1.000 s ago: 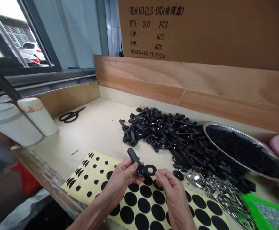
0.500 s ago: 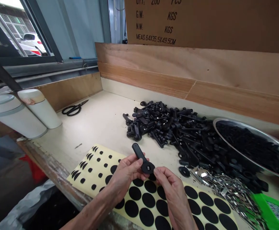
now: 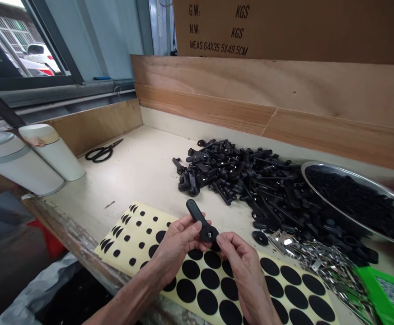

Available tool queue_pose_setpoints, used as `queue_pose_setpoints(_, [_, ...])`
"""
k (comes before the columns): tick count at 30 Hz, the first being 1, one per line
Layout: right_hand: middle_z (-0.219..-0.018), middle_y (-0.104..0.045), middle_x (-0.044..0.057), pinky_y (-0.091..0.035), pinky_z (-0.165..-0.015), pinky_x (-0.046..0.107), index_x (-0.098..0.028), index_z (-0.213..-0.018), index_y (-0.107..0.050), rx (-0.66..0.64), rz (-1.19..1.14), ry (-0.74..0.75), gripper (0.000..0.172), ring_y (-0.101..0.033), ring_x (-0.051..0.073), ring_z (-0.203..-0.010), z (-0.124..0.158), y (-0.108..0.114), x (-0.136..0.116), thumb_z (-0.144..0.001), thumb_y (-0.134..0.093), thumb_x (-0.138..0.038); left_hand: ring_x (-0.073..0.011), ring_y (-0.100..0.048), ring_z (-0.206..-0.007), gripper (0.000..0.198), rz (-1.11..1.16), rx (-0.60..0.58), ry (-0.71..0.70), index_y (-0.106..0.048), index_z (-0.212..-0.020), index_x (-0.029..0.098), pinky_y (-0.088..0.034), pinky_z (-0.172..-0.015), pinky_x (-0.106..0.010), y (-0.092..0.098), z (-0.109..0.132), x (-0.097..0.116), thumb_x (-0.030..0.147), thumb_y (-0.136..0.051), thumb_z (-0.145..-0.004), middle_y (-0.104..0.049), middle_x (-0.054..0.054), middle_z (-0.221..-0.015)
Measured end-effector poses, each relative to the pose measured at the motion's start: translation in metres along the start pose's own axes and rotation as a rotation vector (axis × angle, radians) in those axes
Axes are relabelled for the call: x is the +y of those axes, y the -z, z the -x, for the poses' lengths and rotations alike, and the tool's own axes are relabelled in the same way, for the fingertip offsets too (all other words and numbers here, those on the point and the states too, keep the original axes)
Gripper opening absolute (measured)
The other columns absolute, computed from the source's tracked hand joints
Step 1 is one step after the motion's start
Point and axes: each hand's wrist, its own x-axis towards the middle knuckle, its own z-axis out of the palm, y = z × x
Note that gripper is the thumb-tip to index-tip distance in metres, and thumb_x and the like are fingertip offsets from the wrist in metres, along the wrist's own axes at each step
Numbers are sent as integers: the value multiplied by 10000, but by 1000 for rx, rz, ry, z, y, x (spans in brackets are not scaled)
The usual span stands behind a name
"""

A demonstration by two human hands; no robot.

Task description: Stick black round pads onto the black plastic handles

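My left hand [image 3: 180, 246] grips a black plastic lever-shaped part [image 3: 195, 213] by its round head, with the long handle pointing up and away. My right hand [image 3: 242, 266] pinches the edge of that round head [image 3: 208, 234] between thumb and fingertips. A small pale spot shows at the head's centre. Both hands are above a cream backing sheet [image 3: 143, 216] printed with rows of black adhesive discs [image 3: 210, 277]. Some discs at its far end have been partly cut away. A single black disc [image 3: 260, 238] lies on the bench beyond my right hand.
A heap of black plastic parts [image 3: 231, 176] lies on the cream bench [image 3: 143, 180]. A steel bowl [image 3: 339, 180] full of black pieces and loose metal clips [image 3: 319, 266] sit at right. Black scissors [image 3: 100, 153] and white containers [image 3: 51, 153] stand at left.
The wide black disc on the part's head a second ago no longer shows as a separate disc. My head has moved, shifting the scene slightly upward in view.
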Motion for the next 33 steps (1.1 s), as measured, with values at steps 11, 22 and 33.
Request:
queue_pose_setpoints(11, [-617,-500,-17,-352,-544,250,-192,-679,-599,48,139,89,340,-400,140,-584,-2,2,7,-807,-595,-507,-131,-611,-727,331,-10,-4,1,-655,-1104,138,-477,-677,-275,-2,2,3,306,-687,-822,-670,-116,-1054])
queue_pose_setpoints(22, [-764,-541,15,-417,-600,265,-223,-773,-534,115,613,465,260,-538,151,-641,1,0,14,-957,-399,-347,-167,-615,-821,352,-214,143,-52,-677,-1067,163,-509,-674,-253,-7,4,2,229,-741,-728,-687,-89,-1096])
queue_pose_setpoints(33, [-825,-590,33,-234,-448,260,-246,-875,-539,271,1101,529,224,-559,163,-598,6,1,16,-969,-386,-379,-99,-589,-613,308,-334,168,-84,-650,-1002,123,-508,-598,-232,-15,4,-1,232,-731,-725,-702,-84,-1004])
